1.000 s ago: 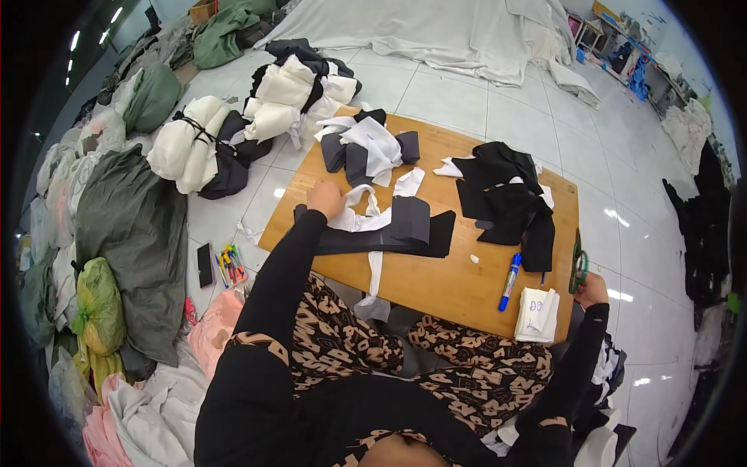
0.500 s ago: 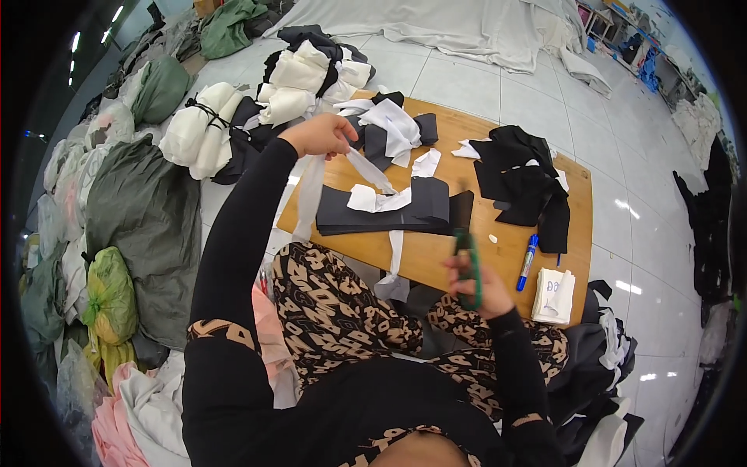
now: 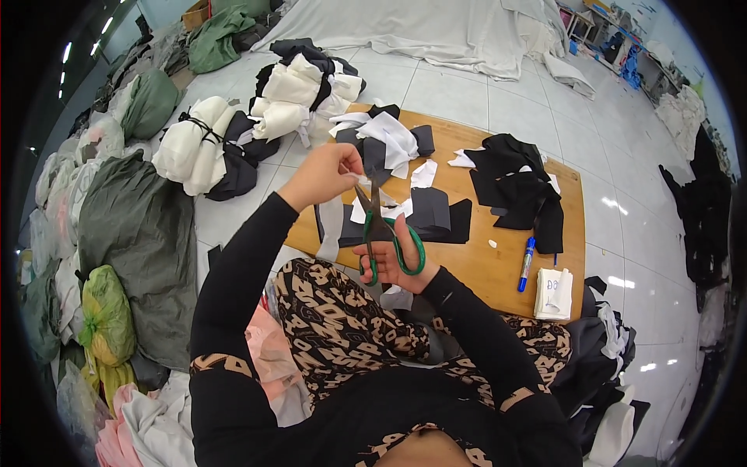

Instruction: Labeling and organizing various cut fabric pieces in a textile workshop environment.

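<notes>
Pinched in my left hand is a white fabric strip, one length hanging below the fingers over the table's left edge. My right hand has its fingers through the green handles of a pair of scissors. Their blades are spread and point up and away, with the tips close beside my left fingertips. Whether the blades touch the strip I cannot tell. Beneath both hands lies a stack of dark grey fabric pieces with white scraps on it, partly hidden by the scissors.
The low wooden table also bears a black fabric pile, white and grey pieces, a blue marker and a folded white cloth stack. Tied white bundles and large grey sacks stand left on the tiled floor.
My right hand has brought the scissors up and left, from over the table's near edge to my left hand, and the blades now show spread. My left hand is slightly lower, still pinching the strip.
</notes>
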Demonstrator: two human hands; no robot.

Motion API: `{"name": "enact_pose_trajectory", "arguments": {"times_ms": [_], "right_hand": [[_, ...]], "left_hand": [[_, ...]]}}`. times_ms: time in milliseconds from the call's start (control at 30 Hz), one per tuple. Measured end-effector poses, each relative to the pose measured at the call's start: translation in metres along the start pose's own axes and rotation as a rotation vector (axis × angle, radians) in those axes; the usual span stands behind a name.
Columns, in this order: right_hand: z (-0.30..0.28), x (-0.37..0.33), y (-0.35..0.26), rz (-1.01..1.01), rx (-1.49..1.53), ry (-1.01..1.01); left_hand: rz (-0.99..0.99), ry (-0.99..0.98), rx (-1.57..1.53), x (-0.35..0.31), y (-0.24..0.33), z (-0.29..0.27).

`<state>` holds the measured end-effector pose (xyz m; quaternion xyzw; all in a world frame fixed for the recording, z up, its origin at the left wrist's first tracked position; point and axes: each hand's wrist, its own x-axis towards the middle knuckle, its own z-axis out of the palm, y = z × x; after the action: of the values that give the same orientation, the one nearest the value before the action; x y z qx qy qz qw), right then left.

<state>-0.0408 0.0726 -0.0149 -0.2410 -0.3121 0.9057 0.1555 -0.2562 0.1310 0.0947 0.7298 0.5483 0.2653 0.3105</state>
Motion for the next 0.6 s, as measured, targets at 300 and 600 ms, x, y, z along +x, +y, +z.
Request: {"name": "enact_pose_trajectory", "arguments": {"times_ms": [300,600], "right_hand": [[0.002,0.011,-0.007,0.016,0.119,0.062],[-0.002,0.011,0.0,-0.075,-0.108,0.188]], "left_hand": [[-0.063,0.154,-0.031,-0.015,-0.007,-0.004],[-0.062,0.154,0.024,-0.022,-0.004,0.004]]}}
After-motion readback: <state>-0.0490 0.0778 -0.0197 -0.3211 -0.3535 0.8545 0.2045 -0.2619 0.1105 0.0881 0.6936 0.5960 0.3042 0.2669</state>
